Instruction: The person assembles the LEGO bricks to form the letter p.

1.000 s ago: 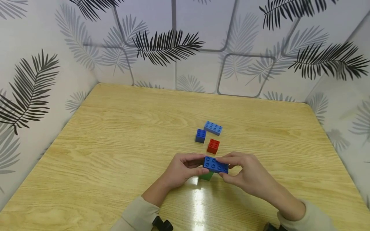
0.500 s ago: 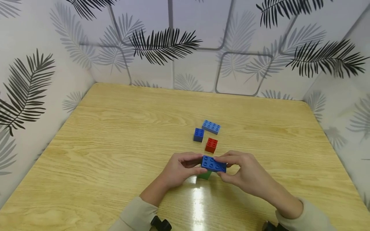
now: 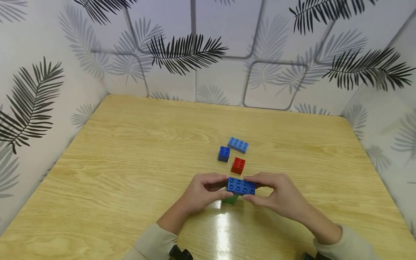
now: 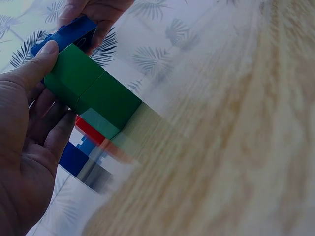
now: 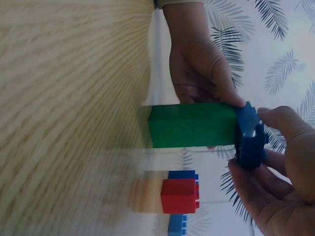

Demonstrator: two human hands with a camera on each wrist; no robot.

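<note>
A stack of two green toy building bricks [image 4: 98, 93] stands upright on the table. Across its top lies a dark blue eight-stud brick [image 3: 240, 186], jutting out to the right beyond the green. My left hand [image 3: 202, 192] holds the upper part of the stack from the left, its thumb tip at the seam between green and blue. From the other side my right hand [image 3: 278, 195] pinches the overhanging end of the blue brick between thumb and fingers. From above, the blue brick hides most of the green stack.
Just beyond the hands are a small red brick [image 3: 238, 165], a small dark blue brick [image 3: 224, 154] and a lighter blue eight-stud brick [image 3: 238, 144]. Leaf-patterned walls rise behind and beside the wooden table [image 3: 146, 144].
My right fingers have slid off the top of the blue brick to its edges, so more of its studs show. The left hand keeps its hold, and the head view shifts slightly.
</note>
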